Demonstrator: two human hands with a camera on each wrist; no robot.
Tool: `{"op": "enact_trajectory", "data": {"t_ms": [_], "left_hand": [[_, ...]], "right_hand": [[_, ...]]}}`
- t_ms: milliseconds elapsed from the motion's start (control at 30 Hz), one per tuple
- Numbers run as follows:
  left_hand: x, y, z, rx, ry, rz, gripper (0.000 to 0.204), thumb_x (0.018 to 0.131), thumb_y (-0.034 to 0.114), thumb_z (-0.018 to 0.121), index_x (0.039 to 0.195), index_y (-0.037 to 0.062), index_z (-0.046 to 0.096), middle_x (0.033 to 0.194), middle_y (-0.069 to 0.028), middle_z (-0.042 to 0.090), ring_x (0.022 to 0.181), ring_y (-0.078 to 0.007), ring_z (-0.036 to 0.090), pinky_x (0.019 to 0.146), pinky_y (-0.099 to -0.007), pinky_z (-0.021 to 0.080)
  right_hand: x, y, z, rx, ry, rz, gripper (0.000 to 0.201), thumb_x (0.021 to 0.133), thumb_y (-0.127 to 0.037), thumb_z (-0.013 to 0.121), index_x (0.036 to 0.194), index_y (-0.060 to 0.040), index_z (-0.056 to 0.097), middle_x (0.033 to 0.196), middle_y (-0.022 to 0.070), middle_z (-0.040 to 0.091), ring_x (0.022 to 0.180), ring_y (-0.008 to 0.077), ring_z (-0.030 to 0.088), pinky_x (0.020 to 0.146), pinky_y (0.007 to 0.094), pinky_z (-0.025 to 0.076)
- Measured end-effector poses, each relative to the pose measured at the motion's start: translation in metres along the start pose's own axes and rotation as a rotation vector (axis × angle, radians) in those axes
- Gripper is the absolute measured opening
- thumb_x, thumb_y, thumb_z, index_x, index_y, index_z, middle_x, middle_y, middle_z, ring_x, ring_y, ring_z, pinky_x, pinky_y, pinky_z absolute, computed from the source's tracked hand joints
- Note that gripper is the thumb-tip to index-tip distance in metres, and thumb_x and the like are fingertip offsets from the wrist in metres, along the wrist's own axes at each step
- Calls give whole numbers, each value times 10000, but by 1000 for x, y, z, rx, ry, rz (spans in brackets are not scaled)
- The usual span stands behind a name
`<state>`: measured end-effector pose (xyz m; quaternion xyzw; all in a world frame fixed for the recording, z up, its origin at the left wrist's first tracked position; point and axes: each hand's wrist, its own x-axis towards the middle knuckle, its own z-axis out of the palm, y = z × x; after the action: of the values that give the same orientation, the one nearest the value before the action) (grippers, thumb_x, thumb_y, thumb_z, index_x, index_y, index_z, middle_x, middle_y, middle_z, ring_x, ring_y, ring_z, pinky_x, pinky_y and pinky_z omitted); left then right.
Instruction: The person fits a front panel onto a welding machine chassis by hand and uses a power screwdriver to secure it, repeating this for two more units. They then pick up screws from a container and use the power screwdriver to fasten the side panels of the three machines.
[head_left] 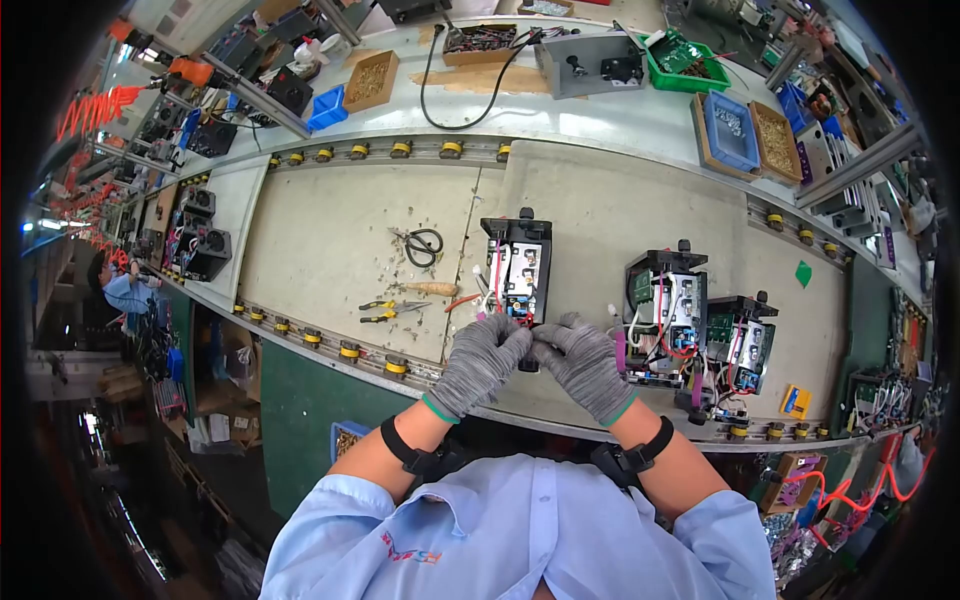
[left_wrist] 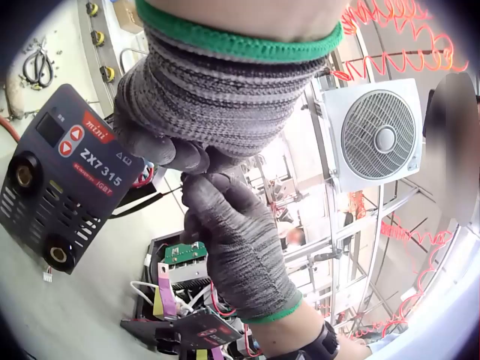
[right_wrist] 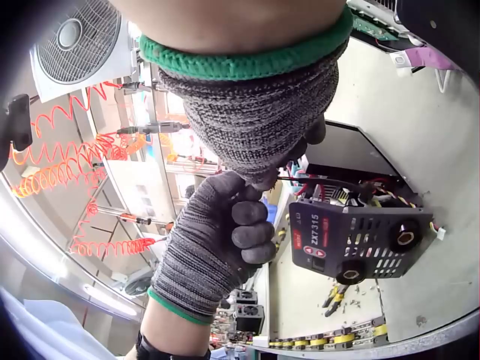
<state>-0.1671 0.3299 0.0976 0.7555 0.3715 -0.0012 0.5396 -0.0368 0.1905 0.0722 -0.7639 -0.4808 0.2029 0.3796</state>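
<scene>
Both gloved hands meet at the near end of an open welder unit (head_left: 517, 268) lying on the bench just beyond the fingertips. Left hand (head_left: 482, 358) has its fingers curled, pinching a thin black wire (left_wrist: 150, 201) together with the right hand (head_left: 585, 362), whose fingers are likewise closed on it. The wrist views show the fingertips touching each other right at the unit's front panel (left_wrist: 64, 176), marked ZX7 315, likely so the short lead stays taut and close to where it connects. The unit lies with its internals up, probably to keep the wiring reachable.

To the right of the right hand stand two more open units (head_left: 695, 325), side by side. Beyond the left hand lie pliers (head_left: 390, 310) and scissors (head_left: 424, 243), within reach, among wire scraps.
</scene>
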Motion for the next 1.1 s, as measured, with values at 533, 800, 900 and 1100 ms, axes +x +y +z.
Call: {"op": "enact_trajectory", "data": {"t_ms": [533, 800, 900, 1100], "left_hand": [[-33, -83, -16, -578, 169, -646, 850, 822, 643, 726, 1370, 45, 471, 1150, -139, 567, 876, -233, 649, 697, -398, 584], [-5, -75, 2, -773, -6, -688, 832, 774, 808, 636, 1208, 98, 629, 1041, -106, 632, 868, -226, 628, 632, -386, 611], [-4, -68, 0, -804, -7, -747, 787, 778, 790, 650, 1175, 111, 644, 1006, -90, 639, 823, -200, 626, 615, -379, 601], [7, -78, 0, -821, 4, -737, 670, 785, 689, 704, 1175, 155, 597, 996, -78, 580, 799, -205, 591, 665, -399, 573]], "right_hand": [[-4, 20, 25, 465, -8, 140, 182, 945, -132, 663, 1067, 3, 663, 900, 180, 700, 767, 262, 694, 711, 353, 551], [-3, 15, 16, 447, -115, 222, 203, 1000, -158, 607, 1095, 20, 624, 886, 87, 677, 817, 130, 621, 757, 298, 521], [-4, 16, 19, 405, -152, 247, 195, 999, -144, 608, 1099, 22, 631, 912, 94, 687, 835, 134, 629, 778, 301, 525], [-2, 20, 25, 412, -141, 224, 191, 979, -123, 639, 1093, 32, 635, 909, 97, 689, 833, 128, 631, 779, 291, 530]]}}
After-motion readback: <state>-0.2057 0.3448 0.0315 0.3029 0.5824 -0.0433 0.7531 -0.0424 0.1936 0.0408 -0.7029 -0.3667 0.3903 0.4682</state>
